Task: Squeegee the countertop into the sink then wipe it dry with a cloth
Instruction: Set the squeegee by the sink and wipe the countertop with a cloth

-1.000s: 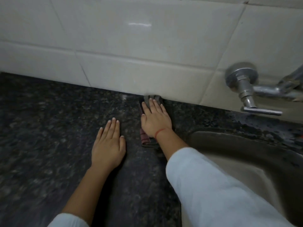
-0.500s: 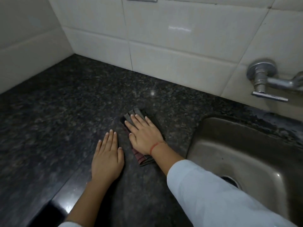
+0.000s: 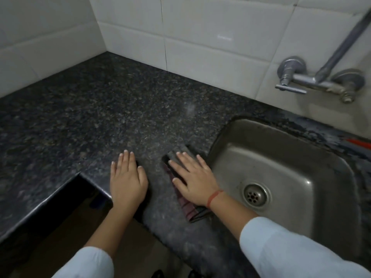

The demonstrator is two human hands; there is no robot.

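Granite, dark and speckled: the desk (image 3: 124, 109), an L-shaped top with a steel sink (image 3: 285, 157) let into its right side below a wall tap (image 3: 297, 81). Item one, cloth (image 3: 176, 157), folded, grey with a maroon stripe at the near end, lying flat just left of the sink rim. Item two, right hand (image 3: 192, 177), palm down on the cloth, fingers spread and extended, so the grip is open and pressing, not clutching. Item three, left hand (image 3: 126, 177), also flat and open, bare on the stone near the inner corner, holding nothing. No squeegee in view; I judge the drying pass to be the step in hand. To do it well I would keep even palm pressure across the whole fold, work in overlapping strokes ending at the sink edge, and refold to a dry face once it drags. Risk as I read it: streaks along the wall joint.
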